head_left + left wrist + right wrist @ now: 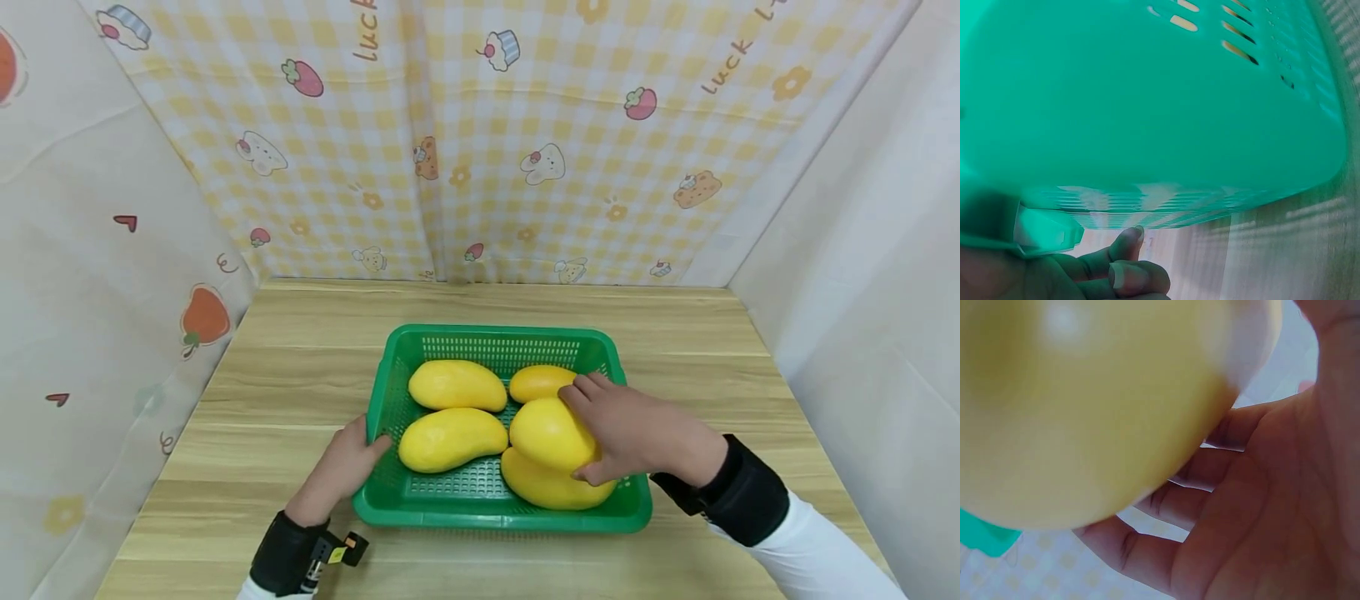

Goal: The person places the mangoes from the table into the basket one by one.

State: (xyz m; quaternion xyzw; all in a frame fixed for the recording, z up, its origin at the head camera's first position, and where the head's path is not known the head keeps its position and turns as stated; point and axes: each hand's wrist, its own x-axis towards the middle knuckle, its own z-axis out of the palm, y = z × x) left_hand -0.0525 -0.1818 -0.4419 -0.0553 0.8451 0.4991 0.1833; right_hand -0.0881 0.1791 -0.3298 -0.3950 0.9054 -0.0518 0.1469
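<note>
A green plastic basket (504, 518) holds several yellow mangoes. My left hand (343, 467) grips its left rim, thumb over the edge; in the left wrist view the fingers (1138, 275) curl below the rim outside the wall. With my right hand (628, 429) I hold a mango (551, 433) at the basket's right side, fingers and thumb around it. This mango (1097, 412) fills much of the right wrist view. Beneath it in the head view shows another mango (551, 487), partly covered. Behind is a smaller, deeper-yellow mango (542, 382), partly hidden by the hand.
Two more mangoes lie in the basket's left half, one at the back (457, 385) and one in front (452, 439). The basket stands on a wood-grain table (300, 367). A checked cloth (480, 208) hangs behind it, and pale cloths flank both sides.
</note>
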